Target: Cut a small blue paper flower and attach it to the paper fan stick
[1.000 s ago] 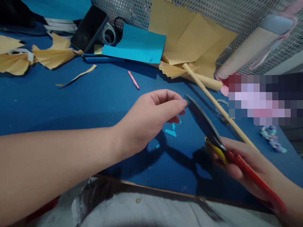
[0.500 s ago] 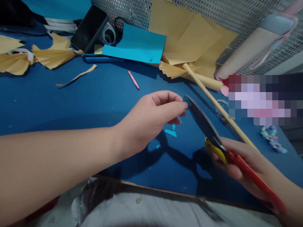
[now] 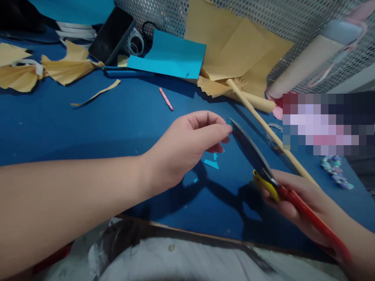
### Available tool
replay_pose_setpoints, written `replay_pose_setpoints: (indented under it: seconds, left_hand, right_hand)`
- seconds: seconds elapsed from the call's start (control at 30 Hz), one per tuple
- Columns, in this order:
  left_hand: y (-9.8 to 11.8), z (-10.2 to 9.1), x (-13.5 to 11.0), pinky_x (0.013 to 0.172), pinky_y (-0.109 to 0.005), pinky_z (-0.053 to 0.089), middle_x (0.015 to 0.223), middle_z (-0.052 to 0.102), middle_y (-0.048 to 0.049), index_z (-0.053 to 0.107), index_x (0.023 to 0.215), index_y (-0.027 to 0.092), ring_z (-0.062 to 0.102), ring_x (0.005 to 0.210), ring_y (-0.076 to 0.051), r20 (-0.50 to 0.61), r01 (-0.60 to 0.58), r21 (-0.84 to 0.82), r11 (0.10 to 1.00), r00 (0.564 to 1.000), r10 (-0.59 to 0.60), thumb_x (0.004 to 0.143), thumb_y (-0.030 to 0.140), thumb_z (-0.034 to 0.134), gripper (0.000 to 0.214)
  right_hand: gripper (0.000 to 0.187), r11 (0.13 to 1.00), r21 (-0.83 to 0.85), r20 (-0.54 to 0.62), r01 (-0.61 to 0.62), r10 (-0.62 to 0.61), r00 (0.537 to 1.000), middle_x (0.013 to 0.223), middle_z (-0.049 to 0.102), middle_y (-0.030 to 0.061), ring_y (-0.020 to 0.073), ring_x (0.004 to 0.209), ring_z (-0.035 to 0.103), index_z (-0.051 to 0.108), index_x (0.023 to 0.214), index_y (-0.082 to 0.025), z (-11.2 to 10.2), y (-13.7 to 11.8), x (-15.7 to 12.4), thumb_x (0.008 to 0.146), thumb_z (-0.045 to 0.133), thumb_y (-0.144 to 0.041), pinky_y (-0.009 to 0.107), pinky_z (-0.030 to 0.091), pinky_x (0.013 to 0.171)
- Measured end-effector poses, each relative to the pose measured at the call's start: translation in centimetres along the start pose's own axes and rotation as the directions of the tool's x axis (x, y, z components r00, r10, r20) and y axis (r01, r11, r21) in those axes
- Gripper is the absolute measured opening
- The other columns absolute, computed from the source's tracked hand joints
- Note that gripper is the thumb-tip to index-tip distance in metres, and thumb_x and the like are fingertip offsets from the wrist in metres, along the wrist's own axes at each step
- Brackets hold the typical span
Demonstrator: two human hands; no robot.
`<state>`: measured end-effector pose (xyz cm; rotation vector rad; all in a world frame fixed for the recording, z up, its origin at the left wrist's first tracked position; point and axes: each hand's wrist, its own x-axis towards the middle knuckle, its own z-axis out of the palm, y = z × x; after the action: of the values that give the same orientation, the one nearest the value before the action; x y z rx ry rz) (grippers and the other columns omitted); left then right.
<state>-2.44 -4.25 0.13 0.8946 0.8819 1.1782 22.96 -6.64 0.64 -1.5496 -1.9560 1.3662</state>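
Above the blue table, my left hand (image 3: pixel 202 134) pinches a small piece of blue paper (image 3: pixel 230 123), most of it hidden behind the fingertips. My right hand (image 3: pixel 299 203) grips scissors (image 3: pixel 252 148) with red and yellow handles. Their dark blades point up and left, and the tip meets the blue piece at my left fingertips. Under my left hand, several blue paper scraps (image 3: pixel 211 163) lie on the tabletop.
Farther back are a blue paper sheet (image 3: pixel 172 54), brown paper (image 3: pixel 219 47), a phone (image 3: pixel 111 35) and pleated tan paper (image 3: pixel 67 70). A pink pen-like stick (image 3: pixel 166 99) lies mid-table. To the right are a wooden stick (image 3: pixel 263 123), a bottle (image 3: pixel 310 58) and a beaded bracelet (image 3: pixel 336 171).
Almost nothing differs. Both hands and the scissors hold nearly the same place, with only a very slight shift at the blade tip.
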Motion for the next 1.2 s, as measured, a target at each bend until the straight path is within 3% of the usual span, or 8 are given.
replay_pose_setpoints:
  seconds: [0.43,0.8,1.2]
  left_hand:
    - [0.22,0.13,0.07,0.065,-0.020,0.047,0.070,0.062,0.0036,0.058,0.074,0.018,0.059,0.066,-0.008,0.016,0.050,0.010,0.999,0.999,-0.050,0.082,0.021,0.068,0.014]
    - [0.01,-0.03,0.07,0.066,-0.019,0.048,0.073,0.064,0.0040,0.061,0.076,0.018,0.059,0.067,-0.007,-0.009,0.015,-0.017,1.000,1.000,-0.015,0.085,0.024,0.070,0.013]
    - [0.10,-0.06,0.09,0.065,-0.017,0.048,0.073,0.063,0.0051,0.061,0.077,0.018,0.059,0.066,-0.006,-0.011,0.013,-0.018,1.000,1.000,-0.014,0.087,0.022,0.069,0.013]
  right_hand:
    - [0.069,0.999,0.038,-0.024,-0.015,0.016,1.000,0.063,0.040,-0.0032,0.0122,0.058,0.030,0.053,0.064,-0.020,0.24,-0.13,0.06,0.059,0.069,-0.087,0.027,0.020,0.055]
    - [0.073,0.996,0.079,-0.025,-0.037,0.039,0.999,0.062,0.040,-0.0036,0.0115,0.058,0.029,0.051,0.064,-0.019,0.37,-0.20,-0.05,0.054,0.068,-0.089,0.027,0.019,0.055]
    - [0.070,0.999,0.046,-0.024,0.017,-0.016,1.000,0.062,0.043,-0.0028,0.0121,0.057,0.032,0.052,0.064,-0.020,0.20,0.10,0.09,0.060,0.068,-0.087,0.027,0.021,0.055]
